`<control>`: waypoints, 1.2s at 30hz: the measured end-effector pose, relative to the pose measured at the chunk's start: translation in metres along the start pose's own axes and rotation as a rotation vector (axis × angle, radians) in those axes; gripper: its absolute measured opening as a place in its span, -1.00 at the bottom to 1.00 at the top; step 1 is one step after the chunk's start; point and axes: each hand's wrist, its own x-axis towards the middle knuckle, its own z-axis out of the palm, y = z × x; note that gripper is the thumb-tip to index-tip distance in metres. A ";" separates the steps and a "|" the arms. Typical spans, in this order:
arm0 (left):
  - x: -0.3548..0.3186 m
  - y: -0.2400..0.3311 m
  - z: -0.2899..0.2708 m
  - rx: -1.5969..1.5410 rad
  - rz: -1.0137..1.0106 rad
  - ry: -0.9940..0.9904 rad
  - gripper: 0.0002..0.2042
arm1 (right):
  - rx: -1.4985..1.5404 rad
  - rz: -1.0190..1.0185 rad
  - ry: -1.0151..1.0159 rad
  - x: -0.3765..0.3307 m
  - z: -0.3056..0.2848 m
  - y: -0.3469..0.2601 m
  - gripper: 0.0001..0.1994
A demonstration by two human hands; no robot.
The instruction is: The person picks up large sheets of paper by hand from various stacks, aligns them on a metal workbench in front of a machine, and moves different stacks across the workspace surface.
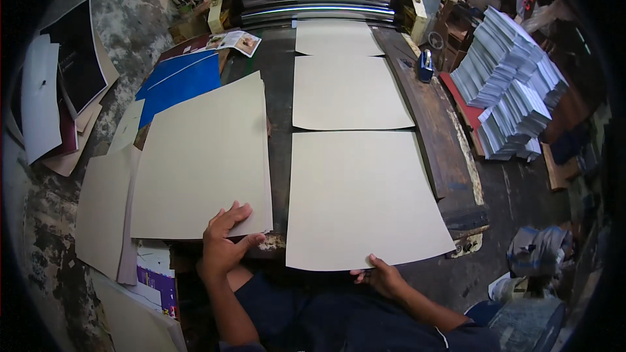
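Observation:
My left hand [225, 238] rests flat on the near corner of a stack of beige card sheets [202, 156], fingers spread on top. My right hand [380, 276] pinches the near edge of a single beige sheet [362, 195] lying on the dark feed table [279, 124]. Beyond it lie two more beige sheets [349, 91] [336, 38] in a row, and a further one enters the roller machine [313, 0] at the far end.
Blue sheets [179, 81] and a printed leaflet [231, 40] lie beyond the stack. More beige sheets [101, 212] and black and white boards [59, 85] lie to the left. Tall stacks of printed paper [512, 85] stand at the right. A bundle [538, 251] sits on the floor.

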 end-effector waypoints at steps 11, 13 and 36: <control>-0.004 -0.009 0.016 0.065 -0.110 0.304 -0.66 | 0.121 -0.247 0.092 0.061 0.002 -0.017 -0.45; -0.005 -0.004 0.020 0.119 -0.089 0.381 -0.62 | 0.142 -0.282 0.082 0.072 -0.003 -0.015 -0.47; 0.002 0.117 -0.017 -0.032 0.670 -0.255 -0.73 | -0.050 -0.307 -0.087 0.040 0.001 -0.049 -0.76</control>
